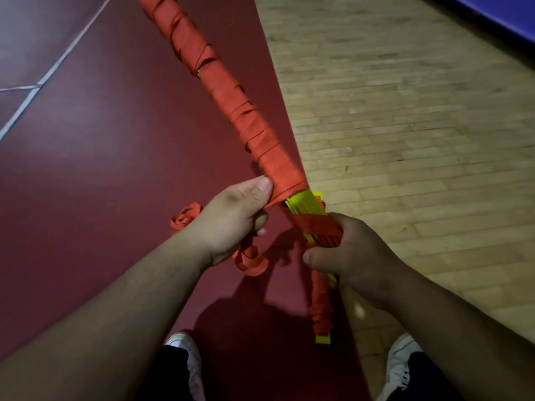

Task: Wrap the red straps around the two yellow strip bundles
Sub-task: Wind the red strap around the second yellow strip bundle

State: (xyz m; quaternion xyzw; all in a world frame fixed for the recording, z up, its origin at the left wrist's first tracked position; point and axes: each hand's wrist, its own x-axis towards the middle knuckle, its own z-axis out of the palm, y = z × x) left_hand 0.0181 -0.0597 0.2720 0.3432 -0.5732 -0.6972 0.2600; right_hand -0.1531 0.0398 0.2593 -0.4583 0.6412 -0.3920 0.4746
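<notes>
A long yellow strip bundle (pixel 305 204) runs from the top centre down to between my hands, almost wholly covered by spiralled red strap (pixel 231 94). Bare yellow shows only in a short gap at the middle and at the near tip (pixel 322 339). My left hand (pixel 231 218) pinches the lower edge of the red wrapping with thumb and fingers, and a loose strap tail (pixel 250 260) curls below it. My right hand (pixel 344 253) grips the bundle just below the yellow gap, fingers curled round a red-wrapped section. A second bundle is not separately visible.
A loose coil of red strap (pixel 185 218) lies on the dark red mat (pixel 101 169) behind my left hand. Light wooden floor (pixel 405 125) lies to the right, a blue surface (pixel 506 13) at the top right. My shoes (pixel 185 345) are at the bottom.
</notes>
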